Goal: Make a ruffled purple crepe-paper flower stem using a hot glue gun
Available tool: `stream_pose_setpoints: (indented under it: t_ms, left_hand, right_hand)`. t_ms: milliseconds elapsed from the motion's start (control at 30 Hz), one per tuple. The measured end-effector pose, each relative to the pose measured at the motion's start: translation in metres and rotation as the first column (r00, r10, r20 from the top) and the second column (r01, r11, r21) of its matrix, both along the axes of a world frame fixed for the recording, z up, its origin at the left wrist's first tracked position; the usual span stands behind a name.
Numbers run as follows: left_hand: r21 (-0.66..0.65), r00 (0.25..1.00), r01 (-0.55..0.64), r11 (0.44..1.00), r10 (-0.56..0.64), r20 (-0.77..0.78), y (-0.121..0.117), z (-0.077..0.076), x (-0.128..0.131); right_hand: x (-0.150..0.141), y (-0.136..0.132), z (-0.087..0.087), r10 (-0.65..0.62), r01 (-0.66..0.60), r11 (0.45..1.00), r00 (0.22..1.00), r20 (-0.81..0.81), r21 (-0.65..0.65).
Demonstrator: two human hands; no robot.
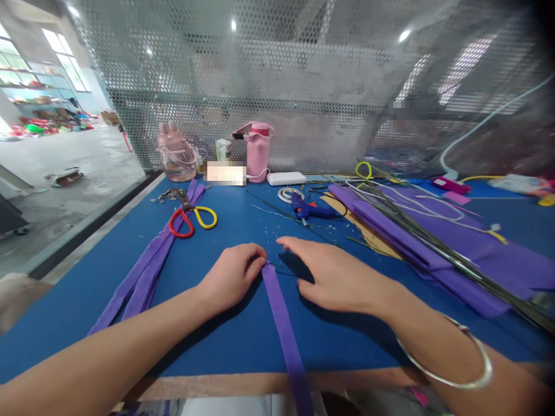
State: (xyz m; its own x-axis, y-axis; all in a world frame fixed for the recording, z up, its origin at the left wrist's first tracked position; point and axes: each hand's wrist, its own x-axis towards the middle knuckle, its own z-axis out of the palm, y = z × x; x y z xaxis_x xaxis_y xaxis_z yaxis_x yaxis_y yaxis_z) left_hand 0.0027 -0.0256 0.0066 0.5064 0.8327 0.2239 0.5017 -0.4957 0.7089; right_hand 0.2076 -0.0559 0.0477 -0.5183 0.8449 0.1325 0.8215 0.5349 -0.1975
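A long purple crepe-paper strip [284,329] runs from the middle of the blue table [225,335] down over its near edge. My left hand [232,274] is curled, its fingertips pinching the strip's far end. My right hand [333,271] hovers just right of that end, palm down with fingers stretched out and holding nothing; a silver bangle [451,361] circles its wrist.
More purple strips [147,266] lie at left under red-and-yellow scissors [191,219]. A blue glue gun [310,211], tape roll [289,195] and thin green wires sit behind. Folded purple paper [437,242] with wire stems covers the right. A pink bottle [258,151] and jar [177,156] stand by the mesh wall.
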Motion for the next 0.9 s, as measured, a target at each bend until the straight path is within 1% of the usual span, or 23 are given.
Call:
stream_pose_setpoints:
  t_ms: [67, 133, 167, 200, 267, 333, 433, 500, 600, 667, 733, 800, 867, 900]
  left_hand:
    - [-0.162, 0.99, -0.04, 0.986, 0.061, 0.126, -0.003, 0.004, -0.001]
    - [-0.317, 0.957, -0.023, 0.948, 0.113, 0.269, -0.005, 0.006, -0.001]
    - [-0.374, 0.935, -0.002, 0.927, 0.134, 0.327, -0.005, 0.008, -0.001]
    - [-0.413, 0.917, 0.02, 0.91, 0.148, 0.371, -0.006, 0.009, -0.001]
    - [-0.448, 0.893, 0.052, 0.893, 0.159, 0.421, -0.008, 0.01, 0.0]
    - [-0.442, 0.883, 0.069, 0.894, 0.151, 0.444, -0.01, 0.01, 0.0]
    - [-0.388, 0.884, 0.08, 0.918, 0.114, 0.453, -0.013, 0.01, -0.001]
    - [-0.32, 0.896, 0.078, 0.944, 0.074, 0.438, -0.015, 0.009, -0.002]
    - [-0.162, 0.929, 0.049, 0.986, 0.014, 0.369, -0.019, 0.008, -0.004]
    - [-0.041, 0.954, 0.037, 0.998, -0.023, 0.299, -0.022, 0.009, -0.006]
    - [0.08, 0.973, 0.044, 0.996, -0.061, 0.223, -0.024, 0.011, -0.008]
    - [0.195, 0.981, 0.07, 0.978, -0.102, 0.163, -0.026, 0.011, -0.009]
    - [0.268, 0.982, 0.088, 0.959, -0.129, 0.138, -0.028, 0.011, -0.01]
    - [0.263, 0.981, 0.084, 0.961, -0.127, 0.15, -0.028, 0.011, -0.009]
  right_hand:
    - [-0.006, -0.007, -0.009, -0.036, 0.036, 0.999, 0.999, -0.025, -0.009]
    - [-0.009, -0.006, -0.018, -0.062, 0.067, 0.996, 0.993, -0.096, 0.052]
    - [-0.01, -0.004, -0.021, -0.051, 0.064, 0.994, 0.99, -0.133, 0.09]
    - [-0.012, -0.003, -0.024, -0.027, 0.048, 0.991, 0.985, -0.17, 0.125]
    - [-0.014, -0.002, -0.026, 0.026, 0.015, 0.986, 0.97, -0.241, 0.168]
    - [-0.016, -0.003, -0.026, 0.037, 0.015, 0.987, 0.947, -0.319, 0.157]
    - [-0.019, -0.006, -0.023, -0.013, 0.053, 0.995, 0.904, -0.426, 0.081]
    - [-0.02, -0.008, -0.021, -0.058, 0.076, 0.997, 0.878, -0.476, 0.019]
    - [-0.021, -0.009, -0.019, -0.121, 0.088, 0.992, 0.829, -0.546, -0.085]
    - [-0.022, -0.009, -0.02, -0.159, 0.068, 0.983, 0.792, -0.589, -0.173]
    - [-0.022, -0.01, -0.021, -0.201, 0.036, 0.963, 0.756, -0.623, -0.267]
    - [-0.023, -0.01, -0.022, -0.236, 0.014, 0.945, 0.725, -0.647, -0.328]
    - [-0.023, -0.012, -0.023, -0.232, 0.005, 0.945, 0.713, -0.661, -0.327]
    - [-0.023, -0.012, -0.023, -0.21, 0.005, 0.955, 0.718, -0.663, -0.296]
